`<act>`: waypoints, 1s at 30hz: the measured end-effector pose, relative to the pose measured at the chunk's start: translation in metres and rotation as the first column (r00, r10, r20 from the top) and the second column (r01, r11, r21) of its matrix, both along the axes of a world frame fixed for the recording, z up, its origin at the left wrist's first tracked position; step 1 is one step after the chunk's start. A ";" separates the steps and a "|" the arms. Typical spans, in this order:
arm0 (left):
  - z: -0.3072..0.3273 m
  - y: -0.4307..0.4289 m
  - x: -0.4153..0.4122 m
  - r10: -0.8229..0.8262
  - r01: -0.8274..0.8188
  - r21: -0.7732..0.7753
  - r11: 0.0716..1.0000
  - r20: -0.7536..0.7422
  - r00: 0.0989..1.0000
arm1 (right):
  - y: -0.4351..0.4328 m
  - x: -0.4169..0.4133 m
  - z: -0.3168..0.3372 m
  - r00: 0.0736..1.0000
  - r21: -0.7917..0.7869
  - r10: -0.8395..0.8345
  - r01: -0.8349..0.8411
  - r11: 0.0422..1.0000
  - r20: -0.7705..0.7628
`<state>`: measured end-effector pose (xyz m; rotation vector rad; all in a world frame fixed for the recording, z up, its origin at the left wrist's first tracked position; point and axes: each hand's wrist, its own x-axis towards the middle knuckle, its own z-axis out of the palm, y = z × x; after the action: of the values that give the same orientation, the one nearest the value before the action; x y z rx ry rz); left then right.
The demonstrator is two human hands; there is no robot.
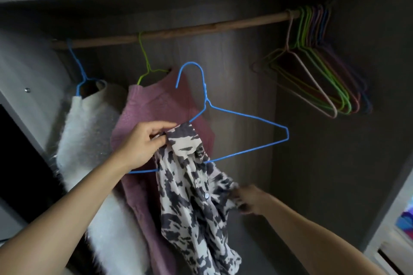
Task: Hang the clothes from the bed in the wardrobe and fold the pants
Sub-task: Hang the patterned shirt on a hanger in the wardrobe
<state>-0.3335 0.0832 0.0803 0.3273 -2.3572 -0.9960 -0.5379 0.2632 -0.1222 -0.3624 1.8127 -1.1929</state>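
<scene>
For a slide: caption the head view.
Left hand and right hand hold grey-and-white patterned blouse on blue wire hanger at wardrobe.

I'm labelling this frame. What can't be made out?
Head view:
- Right hand: motion-blurred, so its grip on the patterned shirt is unclear.
- Blue hanger: one shoulder is hidden behind the left hand and shirt.
- White fluffy top: lower part covered by the left arm.
- Spare hangers: too dim to count.

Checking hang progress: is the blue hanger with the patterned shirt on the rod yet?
No, the hook of that blue hanger sits free below the rod, held by the left hand.
</scene>
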 end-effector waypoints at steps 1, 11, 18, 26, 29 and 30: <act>-0.005 -0.006 0.005 0.023 -0.022 -0.037 0.999 0.026 0.999 | 0.012 -0.015 0.006 0.987 -0.080 -0.116 0.125 0.989 0.111; -0.049 -0.021 0.012 0.080 -0.045 -0.197 0.979 0.174 0.982 | 0.062 -0.102 0.072 0.938 -0.151 -0.345 0.338 0.929 -0.025; -0.065 -0.003 -0.010 0.066 -0.041 -0.159 0.986 0.151 0.986 | 0.051 -0.080 0.120 0.924 -0.282 -0.212 0.121 0.952 -0.318; -0.079 -0.001 -0.020 0.027 -0.031 0.110 0.993 0.044 0.999 | 0.048 -0.067 0.162 0.634 -0.030 0.092 -0.179 0.983 -0.768; -0.074 -0.001 -0.022 0.037 -0.040 0.139 0.989 0.020 0.999 | 0.042 -0.057 0.161 0.571 -0.054 0.139 -0.309 0.950 -0.809; -0.072 -0.003 -0.022 0.045 -0.048 0.123 0.991 0.023 0.999 | 0.040 -0.052 0.163 0.555 -0.069 0.138 -0.335 0.940 -0.820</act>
<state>-0.3552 0.0798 0.0079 0.4395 -2.3000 -1.1237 -0.5901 0.3037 0.0411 -1.4529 2.2714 -1.1003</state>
